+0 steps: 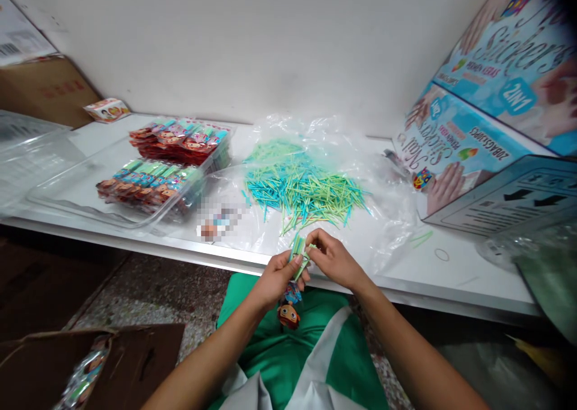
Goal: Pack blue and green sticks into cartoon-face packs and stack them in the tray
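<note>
My left hand (277,275) is closed round a small bundle of green and blue sticks (298,255), with a cartoon-figure packet (289,309) hanging below it. My right hand (331,257) pinches at the top of that bundle, apparently on a thin band, just above the table's front edge. Behind my hands a loose pile of blue and green sticks (300,184) lies on a clear plastic sheet (383,175).
A clear tray (67,202) at the left holds rows of packed figure packets (148,181), with more (183,136) behind. Printed sticker cartons (473,145) stand at the right. A rubber band (442,254) lies on the white table. A brown box (90,362) sits on the floor.
</note>
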The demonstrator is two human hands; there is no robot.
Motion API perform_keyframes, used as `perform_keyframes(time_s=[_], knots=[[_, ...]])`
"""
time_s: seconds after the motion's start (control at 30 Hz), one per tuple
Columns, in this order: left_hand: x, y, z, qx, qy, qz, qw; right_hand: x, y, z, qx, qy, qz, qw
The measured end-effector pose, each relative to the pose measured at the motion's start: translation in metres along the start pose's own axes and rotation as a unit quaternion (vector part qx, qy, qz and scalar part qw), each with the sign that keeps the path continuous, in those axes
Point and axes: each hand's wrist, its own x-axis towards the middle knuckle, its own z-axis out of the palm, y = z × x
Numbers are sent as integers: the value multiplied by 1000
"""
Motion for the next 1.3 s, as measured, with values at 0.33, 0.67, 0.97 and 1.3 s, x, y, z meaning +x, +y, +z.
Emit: perform_keyframes(time_s=[0.33,0.67,0.97,1.3], knots=[[-1,1,1,-6,-10,-19,1000,1,-7,-1,55,-24,0,998],[0,3,2,-4,-14,-12,1000,-2,-9,0,33,9,21,999],[-1,1,2,11,-21,-15,1000,0,-9,-1,33,9,13,999],[0,3,3,29,-25,-8,999,-2,-13,0,8,27,-10,1000]])
